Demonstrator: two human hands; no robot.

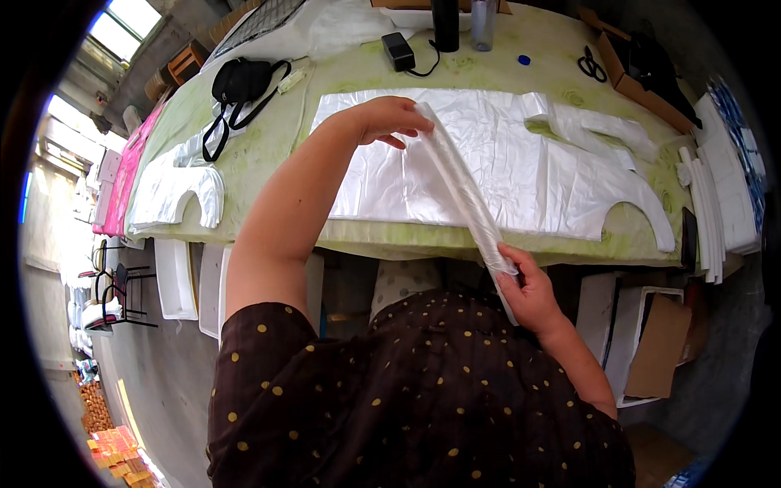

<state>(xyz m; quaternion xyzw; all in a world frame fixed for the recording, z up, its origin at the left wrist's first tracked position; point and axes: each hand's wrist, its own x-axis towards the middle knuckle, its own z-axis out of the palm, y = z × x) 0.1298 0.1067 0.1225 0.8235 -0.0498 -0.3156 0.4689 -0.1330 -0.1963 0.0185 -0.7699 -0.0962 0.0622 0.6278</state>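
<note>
A long, thin roll of translucent white plastic (462,177) slants between my two hands above the table's near edge. My left hand (384,120) is at its upper end, the fingertips curled against it and the other fingers loosely bent. Lower down, my right hand (530,293) wraps round the roll near its bottom end, thumb on top. Beneath the roll a flat stack of white plastic vest-handle bags (537,175) lies spread on the table, its cut-out handles toward the right. Another stack of white bags (175,191) lies at the left.
The table has a green patterned cloth (390,237). On it are a black bag (244,80), a black box with a cord (399,52), a dark bottle (446,26), scissors (591,65) and a cardboard box (643,85). White rolls (706,215) stand at the right edge.
</note>
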